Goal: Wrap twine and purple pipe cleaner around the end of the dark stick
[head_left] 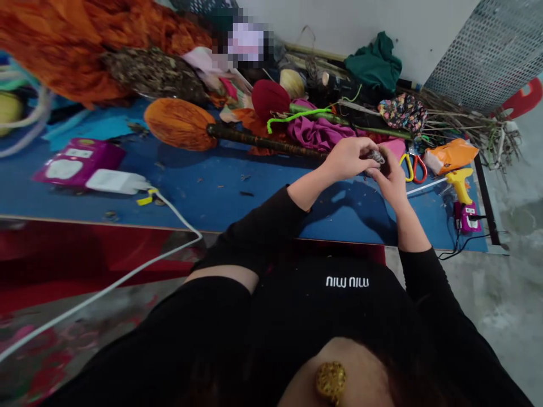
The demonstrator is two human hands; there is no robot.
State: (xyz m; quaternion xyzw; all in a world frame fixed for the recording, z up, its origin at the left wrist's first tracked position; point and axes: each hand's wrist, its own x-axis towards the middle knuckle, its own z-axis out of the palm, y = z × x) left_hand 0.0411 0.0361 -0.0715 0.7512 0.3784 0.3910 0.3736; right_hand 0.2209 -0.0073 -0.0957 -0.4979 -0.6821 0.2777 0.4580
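My left hand [345, 158] and my right hand [392, 176] meet over the blue table near its front edge. Between their fingertips is a small grey, twisted bundle [375, 156], perhaps cord; the fingers cover most of it. A dark stick [267, 141] with an orange cloth-covered oval head [180, 124] lies just left of the hands. Its far end passes behind my left hand, so I cannot tell whether it touches the bundle. Scissors [413, 168] with yellow and red handles lie to the right of my right hand.
A yellow glue gun [460, 183] rests at the right by a purple power socket [468, 217]. Another purple packet [80, 161] and a white cable [127, 277] are at the left. Orange cloth [85, 45], magenta cloth [320, 133] and dry twigs [462, 121] crowd the back.
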